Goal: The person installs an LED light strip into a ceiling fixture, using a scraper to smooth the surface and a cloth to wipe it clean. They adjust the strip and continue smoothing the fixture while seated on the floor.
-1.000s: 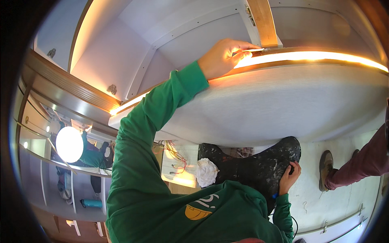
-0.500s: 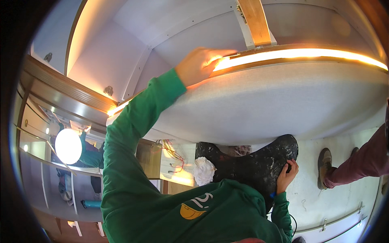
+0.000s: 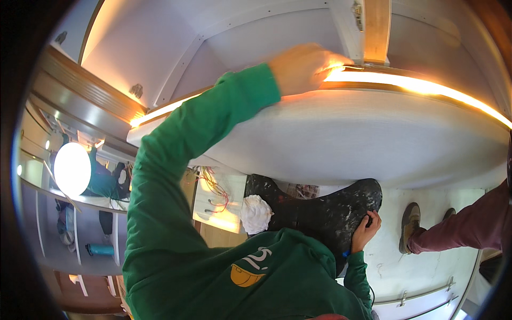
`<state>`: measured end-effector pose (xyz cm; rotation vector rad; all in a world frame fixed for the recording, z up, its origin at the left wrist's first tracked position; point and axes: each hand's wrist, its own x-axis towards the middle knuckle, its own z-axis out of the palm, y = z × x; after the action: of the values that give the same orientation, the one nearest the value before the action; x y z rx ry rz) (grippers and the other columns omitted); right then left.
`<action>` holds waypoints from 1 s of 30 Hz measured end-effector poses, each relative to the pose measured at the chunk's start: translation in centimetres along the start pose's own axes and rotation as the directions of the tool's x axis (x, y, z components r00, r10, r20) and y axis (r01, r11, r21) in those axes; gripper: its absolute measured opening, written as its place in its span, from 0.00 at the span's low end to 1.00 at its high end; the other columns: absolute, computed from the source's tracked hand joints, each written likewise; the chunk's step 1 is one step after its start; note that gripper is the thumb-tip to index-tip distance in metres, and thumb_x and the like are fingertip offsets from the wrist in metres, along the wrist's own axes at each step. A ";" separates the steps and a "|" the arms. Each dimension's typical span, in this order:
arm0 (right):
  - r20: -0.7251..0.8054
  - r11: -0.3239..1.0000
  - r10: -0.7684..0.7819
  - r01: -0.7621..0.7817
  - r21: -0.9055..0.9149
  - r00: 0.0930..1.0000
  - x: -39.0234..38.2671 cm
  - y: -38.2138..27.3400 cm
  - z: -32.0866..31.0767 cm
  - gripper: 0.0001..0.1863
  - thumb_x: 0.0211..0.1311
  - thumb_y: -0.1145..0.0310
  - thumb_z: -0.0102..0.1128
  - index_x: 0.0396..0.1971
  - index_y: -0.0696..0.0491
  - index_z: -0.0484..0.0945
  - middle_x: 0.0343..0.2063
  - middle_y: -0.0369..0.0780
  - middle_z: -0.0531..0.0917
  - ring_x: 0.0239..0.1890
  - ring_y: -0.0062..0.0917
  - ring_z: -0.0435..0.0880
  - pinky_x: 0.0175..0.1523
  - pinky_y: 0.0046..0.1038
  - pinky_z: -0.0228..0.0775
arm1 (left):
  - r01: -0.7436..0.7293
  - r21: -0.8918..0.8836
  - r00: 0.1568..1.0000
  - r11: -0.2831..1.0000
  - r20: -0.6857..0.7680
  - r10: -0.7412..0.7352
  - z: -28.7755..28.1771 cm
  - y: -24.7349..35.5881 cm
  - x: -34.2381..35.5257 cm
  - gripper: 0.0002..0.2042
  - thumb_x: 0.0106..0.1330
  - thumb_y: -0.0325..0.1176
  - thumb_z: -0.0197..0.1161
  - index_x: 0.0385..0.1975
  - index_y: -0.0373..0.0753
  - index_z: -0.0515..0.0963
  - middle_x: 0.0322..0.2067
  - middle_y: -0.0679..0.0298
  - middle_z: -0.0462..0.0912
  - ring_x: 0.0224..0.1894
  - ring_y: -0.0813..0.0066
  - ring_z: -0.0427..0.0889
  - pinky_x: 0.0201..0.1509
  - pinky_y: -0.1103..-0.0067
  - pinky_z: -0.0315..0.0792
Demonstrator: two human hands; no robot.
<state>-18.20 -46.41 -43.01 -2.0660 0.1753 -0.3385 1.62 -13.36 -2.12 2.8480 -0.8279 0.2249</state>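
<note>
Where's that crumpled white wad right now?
In the head view, the white wad is below centre, at the left side of the stained black trousers, right of the coloured wires.

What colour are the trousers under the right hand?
The trousers are black, flecked with pale spots and smears; they show best in the head view.

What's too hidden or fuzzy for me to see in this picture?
All in the head view:
- The thin thing in the left hand: its shape is blurred and lost in the glare of the light strip.
- The palm of the right hand: hidden by the hand itself, against the black trousers.
- The other person's upper body: cut off by the right edge; the maroon leg shows.
- Each of the wires: too small and tangled to trace.
</note>
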 end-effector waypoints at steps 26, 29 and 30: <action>0.010 1.000 -0.026 0.026 -0.015 1.000 -0.1 0.4 0.1 0.10 0.69 0.69 0.55 0.46 0.56 0.80 0.55 0.49 0.78 0.61 0.46 0.72 0.69 0.44 0.60 | -0.077 -0.075 0.996 0.994 -0.060 0.073 0.6 0.7 0.8 0.20 0.70 0.24 0.51 0.59 0.37 0.79 0.44 0.44 0.85 0.39 0.46 0.84 0.47 0.63 0.77; 0.000 1.000 -0.019 0.019 -0.017 1.000 -0.1 0.3 0.1 0.10 0.68 0.71 0.55 0.45 0.56 0.80 0.55 0.49 0.79 0.61 0.46 0.72 0.68 0.44 0.60 | -0.115 0.003 0.992 0.993 -0.044 0.115 -0.2 -0.1 -0.1 0.21 0.68 0.21 0.52 0.60 0.39 0.79 0.44 0.45 0.86 0.39 0.48 0.84 0.47 0.64 0.77; -0.007 1.000 0.008 -0.008 -0.024 1.000 -0.1 0.2 0.1 0.10 0.67 0.72 0.55 0.45 0.56 0.80 0.55 0.49 0.79 0.60 0.46 0.73 0.68 0.44 0.60 | -0.045 -0.028 0.999 0.999 -0.011 0.044 -0.8 -0.8 -1.6 0.21 0.68 0.21 0.51 0.60 0.39 0.79 0.45 0.46 0.86 0.41 0.48 0.84 0.49 0.64 0.78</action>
<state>-18.29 -46.40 -43.28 -2.0874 0.1928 -0.3405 0.62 -11.72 -1.73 2.8022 -0.8860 0.2310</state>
